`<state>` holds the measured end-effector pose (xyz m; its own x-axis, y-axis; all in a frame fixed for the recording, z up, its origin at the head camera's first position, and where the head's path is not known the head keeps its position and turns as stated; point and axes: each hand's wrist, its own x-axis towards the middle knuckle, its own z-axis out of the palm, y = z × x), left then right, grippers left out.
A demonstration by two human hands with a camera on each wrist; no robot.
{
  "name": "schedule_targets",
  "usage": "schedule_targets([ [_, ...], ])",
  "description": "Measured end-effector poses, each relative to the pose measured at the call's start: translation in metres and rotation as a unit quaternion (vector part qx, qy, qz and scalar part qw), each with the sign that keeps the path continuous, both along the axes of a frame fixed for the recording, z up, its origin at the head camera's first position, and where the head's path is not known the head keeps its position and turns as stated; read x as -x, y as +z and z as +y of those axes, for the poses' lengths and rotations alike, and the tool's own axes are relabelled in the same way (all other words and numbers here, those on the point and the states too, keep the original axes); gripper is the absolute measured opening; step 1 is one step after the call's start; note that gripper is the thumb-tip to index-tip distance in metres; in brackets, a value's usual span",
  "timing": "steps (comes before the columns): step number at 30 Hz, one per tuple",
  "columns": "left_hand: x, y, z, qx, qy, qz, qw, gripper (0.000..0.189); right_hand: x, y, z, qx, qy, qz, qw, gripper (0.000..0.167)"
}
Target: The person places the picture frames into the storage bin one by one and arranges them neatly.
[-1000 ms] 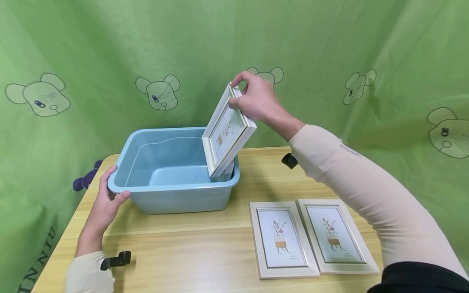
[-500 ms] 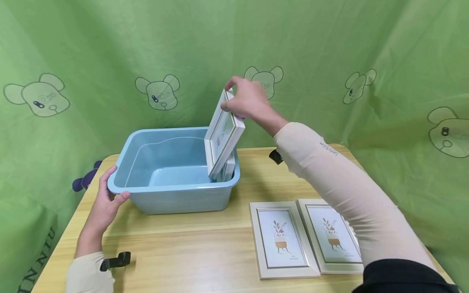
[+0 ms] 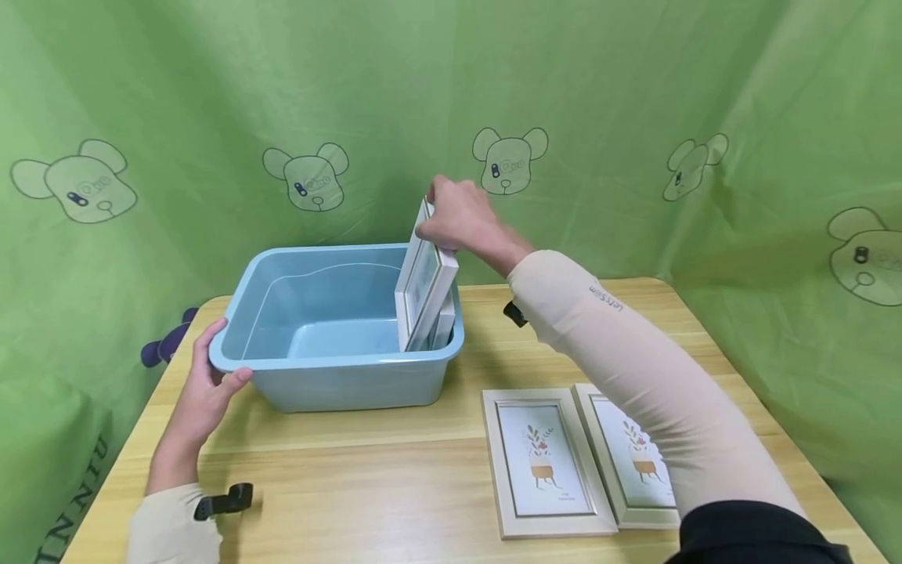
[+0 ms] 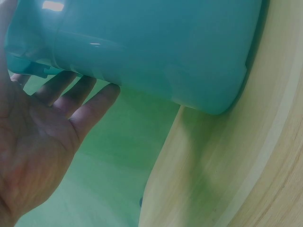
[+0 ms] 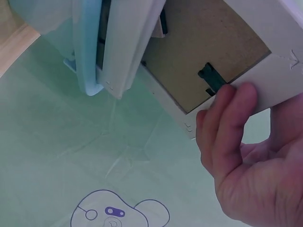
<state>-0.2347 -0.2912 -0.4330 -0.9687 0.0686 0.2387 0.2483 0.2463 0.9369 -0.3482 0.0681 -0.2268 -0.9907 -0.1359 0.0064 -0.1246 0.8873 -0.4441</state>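
Observation:
My right hand (image 3: 465, 218) pinches the top edge of a white picture frame (image 3: 428, 294), which stands steeply tilted with its lower end inside the light blue plastic basin (image 3: 345, 385). In the right wrist view its brown backboard (image 5: 199, 52) and a dark clip show beside my fingers. Another white picture frame (image 3: 444, 319) is tucked behind it at the basin's right end, partly hidden. My left hand (image 3: 197, 401) holds the basin's front left corner, thumb at the front side; the left wrist view has its fingers (image 4: 97, 111) along the outer wall.
Two picture frames with plant prints lie face up on the wooden table (image 3: 317, 486), the left frame (image 3: 496, 470) beside the right frame (image 3: 609, 493), which my sleeve partly covers. Green cloth (image 3: 395, 78) with bear outlines hangs behind. Something purple (image 3: 165, 345) shows past the left table edge.
My right hand has moved left and down, bringing the gripped picture frame lower into the basin and more upright, toward the right end. The left hand and basin have stayed in place.

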Motion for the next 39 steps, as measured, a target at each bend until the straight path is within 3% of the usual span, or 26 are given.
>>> schedule_targets([
  [7, -0.001, 0.001, 0.001, 0.003, 0.002, -0.001, 1.0000, 0.079, -0.001, -0.007, -0.002, -0.027, 0.000, -0.012, 0.9996, 0.046],
  [17, 0.000, -0.001, 0.001, -0.022, -0.005, 0.008, 0.9997, 0.079, 0.000, -0.022, -0.012, -0.146, 0.009, 0.012, 0.9892, 0.060],
  [25, 0.003, 0.000, 0.000, -0.024, -0.009, 0.015, 0.9996, 0.079, -0.001, -0.036, -0.015, -0.164, 0.022, 0.016, 0.9861, 0.047],
  [39, 0.004, 0.000, -0.001, -0.019, -0.005, 0.009, 0.9998, 0.079, -0.001, -0.053, -0.024, -0.199, 0.028, 0.022, 0.9794, 0.060],
])
